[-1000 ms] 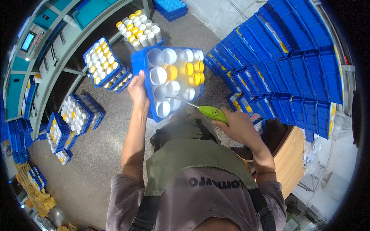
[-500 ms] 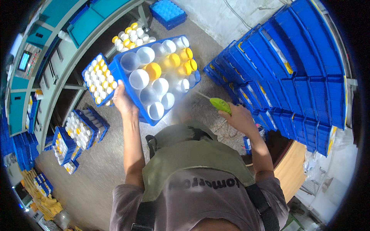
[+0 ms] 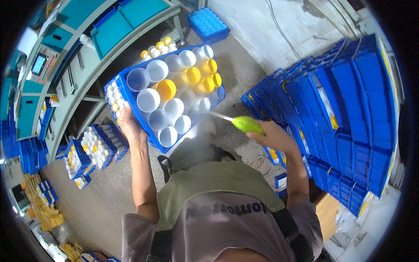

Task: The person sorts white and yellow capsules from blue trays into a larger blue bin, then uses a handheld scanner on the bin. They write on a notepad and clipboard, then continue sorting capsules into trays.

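Observation:
My left hand (image 3: pixel 132 126) is closed on the near left side of a blue plastic crate (image 3: pixel 125 98), which is held up at a tilt. Rows of round, open-mouthed tubes fill it, white tubes (image 3: pixel 149 100) among several yellow tubes (image 3: pixel 166 89). A pale haze blurs the tubes on the right side. In my right hand (image 3: pixel 274 136) is a green air blow gun (image 3: pixel 246 125) with a thin metal nozzle. The nozzle points left at the crate's near right side, its tip close to the tubes. Whether it touches them I cannot tell.
Stacked blue crates (image 3: pixel 349 109) rise along the right. More tubes in blue crates (image 3: pixel 97 148) stand on the floor at left, beside a teal-and-grey machine (image 3: pixel 87 61). A light-blue tray (image 3: pixel 208 24) lies at the back near the wall. A thin hose (image 3: pixel 262 163) loops behind my right arm.
The crate has shifted a little left in view, hiding more of the crate behind it. The blow gun has come left, bringing its nozzle tip nearer the tubes. Both hands keep their grip.

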Tool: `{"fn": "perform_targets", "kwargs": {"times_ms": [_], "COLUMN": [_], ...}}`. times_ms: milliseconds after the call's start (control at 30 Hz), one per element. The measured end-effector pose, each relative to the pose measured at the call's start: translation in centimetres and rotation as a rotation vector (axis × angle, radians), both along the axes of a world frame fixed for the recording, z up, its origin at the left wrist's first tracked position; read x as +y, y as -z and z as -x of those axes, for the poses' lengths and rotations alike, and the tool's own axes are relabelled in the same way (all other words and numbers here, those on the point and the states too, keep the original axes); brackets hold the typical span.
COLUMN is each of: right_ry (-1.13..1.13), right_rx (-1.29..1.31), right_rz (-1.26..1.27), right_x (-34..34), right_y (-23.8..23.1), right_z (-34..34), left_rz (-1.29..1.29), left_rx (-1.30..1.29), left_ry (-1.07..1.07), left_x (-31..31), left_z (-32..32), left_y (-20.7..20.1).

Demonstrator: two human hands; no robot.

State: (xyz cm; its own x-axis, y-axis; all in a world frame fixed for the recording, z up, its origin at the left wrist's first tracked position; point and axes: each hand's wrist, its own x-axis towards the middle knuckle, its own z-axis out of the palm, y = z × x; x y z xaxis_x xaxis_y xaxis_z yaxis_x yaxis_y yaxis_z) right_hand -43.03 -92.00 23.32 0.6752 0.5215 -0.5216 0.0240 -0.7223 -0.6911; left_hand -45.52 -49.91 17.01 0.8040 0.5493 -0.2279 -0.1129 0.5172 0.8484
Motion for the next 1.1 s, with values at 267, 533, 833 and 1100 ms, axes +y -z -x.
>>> {"fn": "perform_targets", "kwargs": {"times_ms": [267, 533, 833, 1100], "right_ry": [0.197, 0.343, 0.361, 0.566], "right_rx": [-0.396, -0.45, -0.215, -0.069], "right_rz": [0.265, 0.37, 0.391, 0.365], "right_x": [2.8, 8.5, 20.3, 19.8], "right_y": [-2.5, 1.9, 0.6, 4.3], "right_z": [-4.7, -14.6, -20.1, -17.0], "left_rz": [0.064, 0.076, 0.357, 0.541], "left_rx": [0.046, 0.003, -0.094, -0.14], "left_ry": [-0.062, 0.005, -0.229, -0.519], "left_x": [2.7, 12.8, 28.3, 32.1], "left_z": [-4.1, -10.7, -18.8, -24.3], "left_y": [0.5, 2.0, 5.6, 16.7]}}
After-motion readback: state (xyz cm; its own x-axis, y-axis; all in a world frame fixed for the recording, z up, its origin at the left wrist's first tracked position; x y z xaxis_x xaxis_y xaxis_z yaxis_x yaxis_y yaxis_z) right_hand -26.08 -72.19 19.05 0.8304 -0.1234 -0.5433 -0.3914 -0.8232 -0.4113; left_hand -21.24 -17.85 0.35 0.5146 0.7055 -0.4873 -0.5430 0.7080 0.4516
